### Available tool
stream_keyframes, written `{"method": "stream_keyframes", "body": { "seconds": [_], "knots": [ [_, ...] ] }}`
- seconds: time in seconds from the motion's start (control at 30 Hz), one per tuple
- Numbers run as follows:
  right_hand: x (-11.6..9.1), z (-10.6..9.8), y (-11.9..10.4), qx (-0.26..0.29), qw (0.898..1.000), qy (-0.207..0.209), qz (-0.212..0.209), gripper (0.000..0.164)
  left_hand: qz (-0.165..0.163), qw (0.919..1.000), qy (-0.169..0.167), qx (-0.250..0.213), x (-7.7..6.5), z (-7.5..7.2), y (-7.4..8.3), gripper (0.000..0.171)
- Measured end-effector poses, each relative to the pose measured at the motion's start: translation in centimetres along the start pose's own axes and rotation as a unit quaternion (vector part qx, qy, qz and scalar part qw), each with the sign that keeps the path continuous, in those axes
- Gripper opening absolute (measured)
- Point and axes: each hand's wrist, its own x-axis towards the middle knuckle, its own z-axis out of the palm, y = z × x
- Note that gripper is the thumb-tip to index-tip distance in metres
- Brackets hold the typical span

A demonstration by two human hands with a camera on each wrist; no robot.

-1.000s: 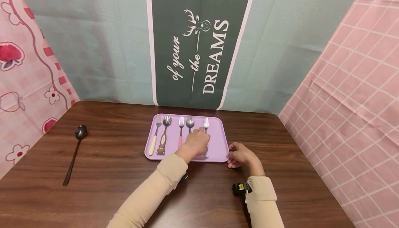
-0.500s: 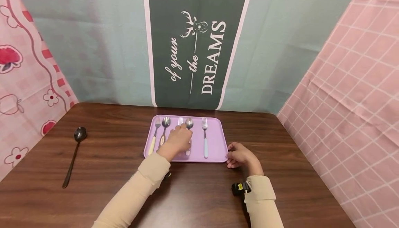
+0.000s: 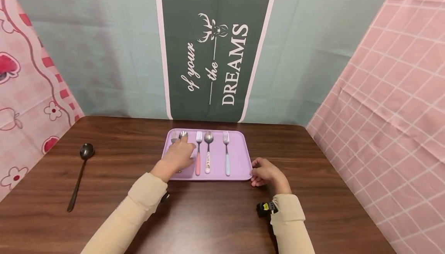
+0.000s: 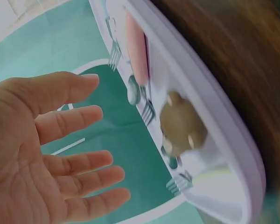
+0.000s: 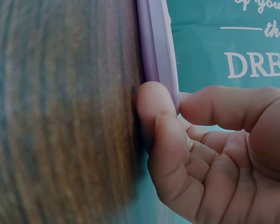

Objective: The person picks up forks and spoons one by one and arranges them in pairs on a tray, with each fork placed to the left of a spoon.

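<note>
My left hand (image 3: 177, 157) is over the left part of a lilac tray (image 3: 240, 165). Its fingers are spread and hold nothing in the left wrist view. Beneath it are a fork (image 3: 174, 136) with a pale yellow handle and a spoon (image 3: 183, 134) with a brown bear handle end (image 4: 183, 126), both partly hidden in the head view. To the hand's right lie a pink-handled fork (image 3: 198, 161), a spoon with a patterned white handle (image 3: 208, 161) and a light-blue-handled fork (image 3: 227, 161). My right hand (image 3: 265, 173) pinches the tray's right rim (image 5: 161, 46) between thumb and fingers.
A long dark spoon (image 3: 80, 173) lies on the brown wooden table (image 3: 215, 215), left of the tray. A green cloth with lettering (image 3: 208, 72) hangs behind the table. Pink cloths stand at both sides.
My left hand has moved leftward across the tray, from the light-blue-handled fork to the leftmost cutlery, uncovering the pieces to its right. My right hand stays at the rim.
</note>
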Motion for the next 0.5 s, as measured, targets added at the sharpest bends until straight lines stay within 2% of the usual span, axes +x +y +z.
{"method": "stream_keyframes", "body": {
  "seconds": [0.13, 0.27, 0.37, 0.5],
  "knots": [
    [0.0, 0.1, 0.0, -0.003, 1.000, -0.001, 0.002, 0.025, -0.008, 0.9999, 0.009, 0.000, -0.6, -0.4, -1.1, 0.028],
    [0.0, 0.1, 0.0, -0.007, 1.000, 0.002, 0.004, 0.025, -0.018, 0.9997, 0.018, -0.004, -1.2, -0.7, -2.1, 0.025],
    [0.0, 0.1, 0.0, -0.007, 1.000, 0.002, 0.005, 0.025, -0.027, 0.9995, 0.013, -0.006, -1.6, -0.9, -2.9, 0.022],
    [0.1, 0.2, 0.0, -0.004, 1.000, 0.003, 0.006, 0.025, -0.042, 0.9991, 0.006, -0.008, -2.1, -0.9, -4.5, 0.029]
  ]
}}
